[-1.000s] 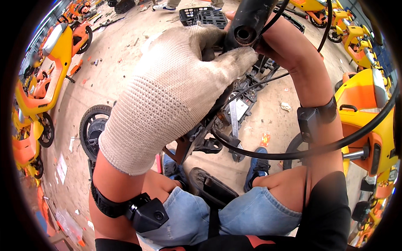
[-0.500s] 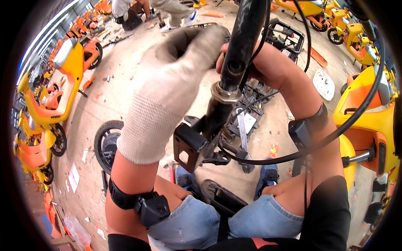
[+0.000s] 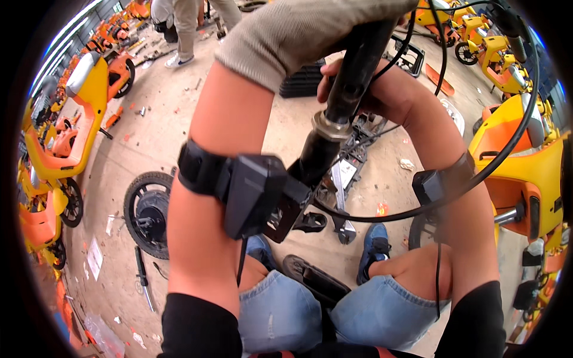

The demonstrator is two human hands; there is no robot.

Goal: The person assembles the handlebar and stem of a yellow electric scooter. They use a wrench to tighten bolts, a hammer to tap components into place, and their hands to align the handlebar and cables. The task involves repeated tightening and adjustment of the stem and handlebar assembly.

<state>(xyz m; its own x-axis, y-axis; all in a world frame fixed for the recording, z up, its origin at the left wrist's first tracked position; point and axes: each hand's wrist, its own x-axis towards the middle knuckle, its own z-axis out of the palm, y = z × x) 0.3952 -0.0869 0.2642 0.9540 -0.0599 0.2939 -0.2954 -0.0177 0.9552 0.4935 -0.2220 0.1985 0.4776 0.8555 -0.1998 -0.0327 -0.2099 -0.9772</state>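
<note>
A black steering tube [image 3: 352, 71] with a brass-coloured nut [image 3: 331, 126] slants up through the middle. My right hand [image 3: 382, 92], bare, is closed round it from behind, and its fingertips show on the tube's left side. My left hand [image 3: 316, 27], in a grey-beige knit glove, reaches across the tube's upper part at the top edge. Its fingers are hidden, so I cannot tell its grip. Below the nut, my left forearm and its strapped black device partly cover a black metal bracket [image 3: 283, 221]. A black cable [image 3: 412, 212] loops from beside the tube toward the right.
A wheel [image 3: 149, 215] and a shock-absorber-like rod [image 3: 143, 277] lie on the floor at left. Beyond the tube are a wrench [image 3: 340, 194] and dark frame parts. Yellow-orange scooters [image 3: 77, 131] line both sides. Another person's legs [image 3: 185, 30] stand at the back.
My gloved left hand has moved up and right, from in front of my right hand to the tube's upper part. The right hand stays at the tube. The person behind has shifted.
</note>
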